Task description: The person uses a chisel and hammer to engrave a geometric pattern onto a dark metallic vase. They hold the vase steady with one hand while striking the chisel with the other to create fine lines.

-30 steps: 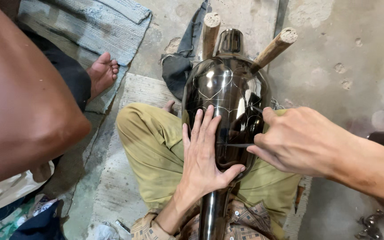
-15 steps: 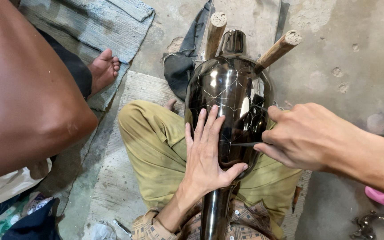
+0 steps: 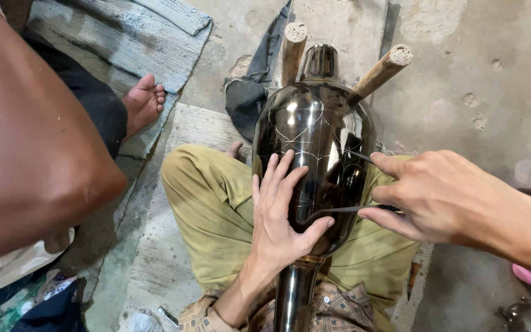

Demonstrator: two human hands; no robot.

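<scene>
Concrete floor point(image 3: 462, 55), mats. Dark polished vase point(image 3: 311, 154) lies centre on lap, against two wooden pegs point(image 3: 382, 71). Left hand point(image 3: 281, 215) spread flat on it; right hand point(image 3: 444, 193) pinches thin scribing tool point(image 3: 345, 209).

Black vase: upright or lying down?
Lying down: the vase rests along the lap, neck toward two wooden pegs, left hand flat on it.

Glossy black metal vase point(image 3: 314, 141), bulbous body scored with fine heart and line patterns, lying lengthwise across lap, thin scribing tool point(image 3: 346, 209) touching its surface
</scene>
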